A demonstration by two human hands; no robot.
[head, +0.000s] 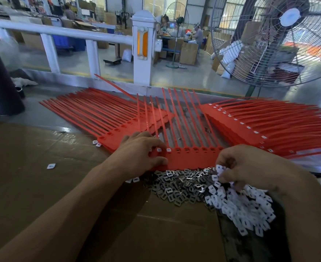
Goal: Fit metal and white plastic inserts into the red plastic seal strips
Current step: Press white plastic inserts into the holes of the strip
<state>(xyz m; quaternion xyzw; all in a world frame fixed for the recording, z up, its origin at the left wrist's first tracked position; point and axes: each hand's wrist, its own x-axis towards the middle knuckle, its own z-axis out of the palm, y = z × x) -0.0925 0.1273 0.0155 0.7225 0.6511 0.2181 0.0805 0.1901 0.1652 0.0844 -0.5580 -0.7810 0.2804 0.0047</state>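
A red seal strip panel (191, 157) lies flat in front of me, its thin tails running away toward the far edge. My left hand (140, 150) grips its left end, thumb on the near edge and fingers over the sockets. White inserts sit in the two sockets beside my fingers; the sockets to the right are empty. My right hand (250, 165) pinches several white plastic inserts (219, 170) just above the pile of white inserts (246, 207). A heap of metal inserts (182, 188) lies between my hands, against the panel's near edge.
Stacks of red seal strips lie to the left (103, 114) and to the right (265, 129). Cardboard (42, 167) covers the work surface. Stray white inserts (51, 166) lie on it. A white railing (142, 52) and a large fan (280, 40) stand beyond.
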